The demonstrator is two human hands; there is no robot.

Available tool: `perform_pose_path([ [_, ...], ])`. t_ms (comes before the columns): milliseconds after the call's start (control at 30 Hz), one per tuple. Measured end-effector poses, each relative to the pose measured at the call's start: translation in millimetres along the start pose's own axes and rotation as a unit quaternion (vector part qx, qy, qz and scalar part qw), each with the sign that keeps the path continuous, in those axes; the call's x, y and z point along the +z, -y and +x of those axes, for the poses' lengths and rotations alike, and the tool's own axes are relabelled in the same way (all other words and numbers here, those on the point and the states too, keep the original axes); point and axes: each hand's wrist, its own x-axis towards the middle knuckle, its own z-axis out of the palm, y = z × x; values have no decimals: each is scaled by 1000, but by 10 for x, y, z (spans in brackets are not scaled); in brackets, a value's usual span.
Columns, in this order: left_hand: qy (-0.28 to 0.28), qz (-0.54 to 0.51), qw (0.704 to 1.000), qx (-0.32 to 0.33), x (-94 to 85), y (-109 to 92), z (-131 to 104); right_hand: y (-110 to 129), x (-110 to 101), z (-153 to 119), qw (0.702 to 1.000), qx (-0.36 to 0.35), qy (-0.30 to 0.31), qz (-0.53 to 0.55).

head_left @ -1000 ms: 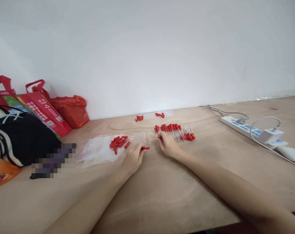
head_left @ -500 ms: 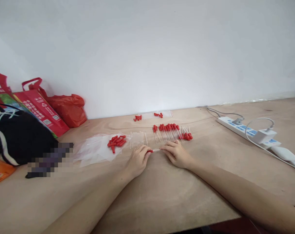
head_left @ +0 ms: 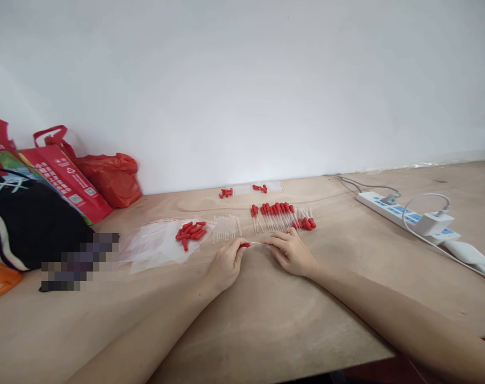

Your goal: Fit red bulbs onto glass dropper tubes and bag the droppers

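My left hand (head_left: pixel 227 262) pinches a small red rubber bulb (head_left: pixel 246 245). A thin clear tube (head_left: pixel 256 243) runs from the bulb to my right hand (head_left: pixel 291 252), whose fingers are closed on its other end. Beyond my right hand lies a row of clear droppers with red bulbs (head_left: pixel 278 209); a few at the right end (head_left: pixel 307 224) have their bulbs toward me. Bare clear tubes (head_left: pixel 225 228) lie side by side beyond my left hand. To their left, a pile of red bulbs (head_left: pixel 191 233) rests on clear plastic bags (head_left: pixel 150 242).
Near the wall lies a clear bag (head_left: pixel 242 189) with red bulbs beside and on it. A white power strip (head_left: pixel 390 209) with plugs and cables is at the right. Red bags (head_left: pixel 116 178) and a black cloth item (head_left: pixel 38 224) stand at the left.
The tube between my hands sits slightly higher and looks thinner. Both hands keep their grip and have hardly moved.
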Motion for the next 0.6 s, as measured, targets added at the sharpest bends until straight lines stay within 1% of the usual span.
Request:
perform_pose_path([
  [133, -8, 0, 1000, 5, -1, -1, 1, 15, -19, 4, 1000, 7, -1, -2],
  [367, -19, -4, 999, 33, 9, 30, 19, 31, -8, 1, 1000, -6, 17, 1],
  [500, -9, 7, 998, 64, 5, 52, 24, -7, -8, 10, 999, -15, 36, 23],
  [600, 6, 29, 994, 103, -3, 50, 23, -50, -17, 21, 999, -27, 43, 12],
])
